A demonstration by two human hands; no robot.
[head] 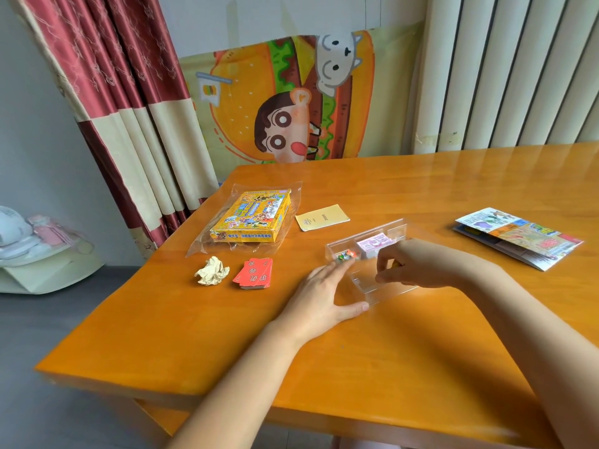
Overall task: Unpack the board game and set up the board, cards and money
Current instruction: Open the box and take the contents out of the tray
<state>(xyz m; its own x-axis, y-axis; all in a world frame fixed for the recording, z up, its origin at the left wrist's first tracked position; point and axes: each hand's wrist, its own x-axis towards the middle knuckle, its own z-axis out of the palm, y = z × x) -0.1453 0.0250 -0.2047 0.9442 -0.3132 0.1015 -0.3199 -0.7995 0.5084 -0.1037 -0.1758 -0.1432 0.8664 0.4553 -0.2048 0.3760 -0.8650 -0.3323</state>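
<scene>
A clear plastic tray [366, 234] lies mid-table. It holds pink paper money [374, 245] and small coloured pieces [346, 255]. My left hand [321, 296] rests flat against the tray's near left side, fingers straight. My right hand [402, 265] reaches into the tray with fingers curled, pinching something small and yellowish that is mostly hidden. A red card deck [254, 274] lies left of the tray. The folded board [518, 238] lies at the right. The yellow game box [251, 218] sits on a clear plastic bag.
A crumpled paper ball [212, 275] lies beside the red cards. A cream leaflet [322, 217] sits behind the tray. The orange wooden table [324, 351] has its left edge near the curtain. A cartoon poster leans against the wall.
</scene>
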